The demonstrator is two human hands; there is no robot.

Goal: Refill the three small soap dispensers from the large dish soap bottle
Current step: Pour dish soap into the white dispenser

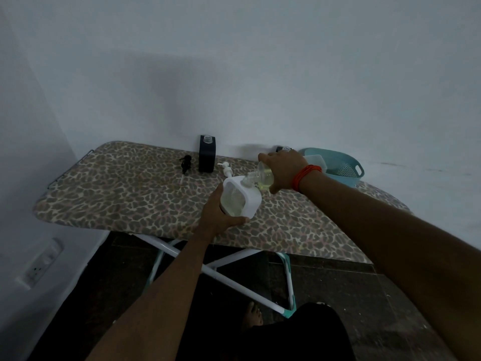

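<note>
Mid-pour, first refill under way. Right hand [283, 169] grip wrapped round large soap bottle [263, 175], tipped, neck at mouth of white dispenser [240, 198]. Left hand [218, 217] grip holds that dispenser tilted, just above ironing board [117, 194].

- White dispenser: squarish plastic, clear window, pale yellow liquid inside.
- Black dispenser [207, 157]: boxy, opaque, uncapped at back; level unreadable.
- Third dispenser [283, 149]: mostly hidden behind right hand.
- Black pump [185, 164] and white pump [227, 169] lie loose on leopard-print fabric.

Judged left: two fills, three pumps back on.

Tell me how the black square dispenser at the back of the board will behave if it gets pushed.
The tall black square dispenser stands upright on the fabric-covered leopard-print ironing board, so it probably tips rather than slides. Its neck is open, pump off, so any contents could spill. Its body looks rigid.
</note>
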